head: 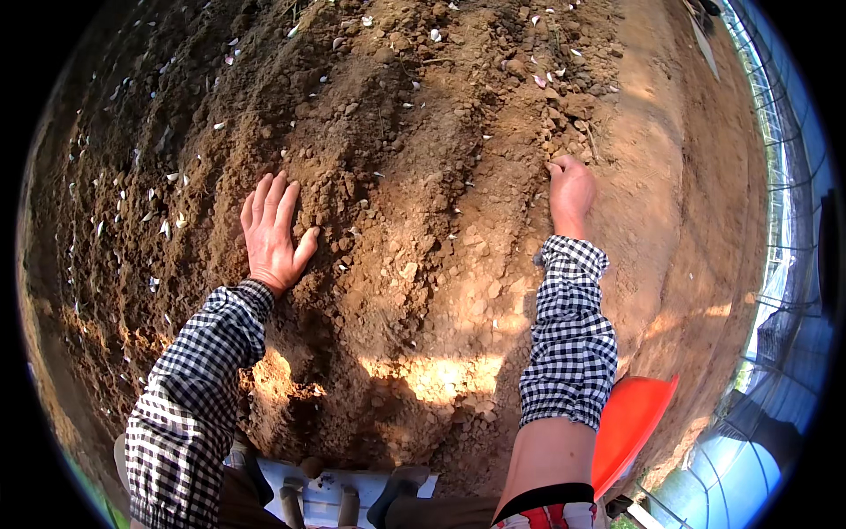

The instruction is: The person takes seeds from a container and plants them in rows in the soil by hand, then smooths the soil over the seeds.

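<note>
My left hand (274,231) lies palm down on the loose brown soil (410,264), its fingers a little apart and nothing visible in it. Further right, my right hand (570,192) is at the edge of the crumbly soil, thumb and fingertips drawn together; whether something small sits between them cannot be told. Pale garlic cloves (164,229) are scattered in shallow rows at the left. Others, some pinkish (539,81), lie beyond the right hand. Black-and-white checked sleeve covers reach over both forearms.
A red plastic basin (628,423) stands beside my right forearm. Below are my feet, with a pale board (334,492) between them. Smoother packed soil (700,218) runs along the right, and a framed plastic-film wall (786,264) curves beyond it.
</note>
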Available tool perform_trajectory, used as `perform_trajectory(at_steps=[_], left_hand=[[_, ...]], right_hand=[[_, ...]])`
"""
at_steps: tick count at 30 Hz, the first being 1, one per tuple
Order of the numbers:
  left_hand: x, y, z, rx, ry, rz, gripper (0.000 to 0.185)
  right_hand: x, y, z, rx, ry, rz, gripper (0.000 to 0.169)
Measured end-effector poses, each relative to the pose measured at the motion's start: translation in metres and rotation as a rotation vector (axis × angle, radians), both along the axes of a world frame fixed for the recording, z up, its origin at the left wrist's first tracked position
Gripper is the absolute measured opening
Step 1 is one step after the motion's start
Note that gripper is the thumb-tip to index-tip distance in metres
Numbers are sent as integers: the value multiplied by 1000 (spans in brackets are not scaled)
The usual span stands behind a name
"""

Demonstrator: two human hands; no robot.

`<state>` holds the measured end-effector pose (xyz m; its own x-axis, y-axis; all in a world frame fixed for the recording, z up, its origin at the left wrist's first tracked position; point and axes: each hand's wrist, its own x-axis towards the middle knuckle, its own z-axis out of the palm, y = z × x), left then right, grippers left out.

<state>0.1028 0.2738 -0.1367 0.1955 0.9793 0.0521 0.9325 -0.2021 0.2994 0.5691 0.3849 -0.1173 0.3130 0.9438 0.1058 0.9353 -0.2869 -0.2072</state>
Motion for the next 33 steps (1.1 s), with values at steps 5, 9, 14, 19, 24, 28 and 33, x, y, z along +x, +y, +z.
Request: perform_trajectory(at_steps=[5,9,14,19,24,28,33], left_hand=[[-3,1,7,-15,5,-5,74],[-4,0,4,7,-71,1,73],[-2,1,6,-8,-111,14,74],[-13,-9,6,17,-114,43,74],[2,0,2,60,-151,41,73],[3,0,-5,59,-149,31,81],[-63,-21,74,-157,-261,-256,66]], right_hand=[[0,13,-29,32,-196,32,8],[16,18,-21,-111,-199,113,9],[-33,18,18,0,-238,86,29],[-194,3,44,98,-57,509,44],[-299,33,23,36,11,612,63],[-327,24,-3,-92,22,523,67],[-352,-53,-3,-83,138,572,69]])
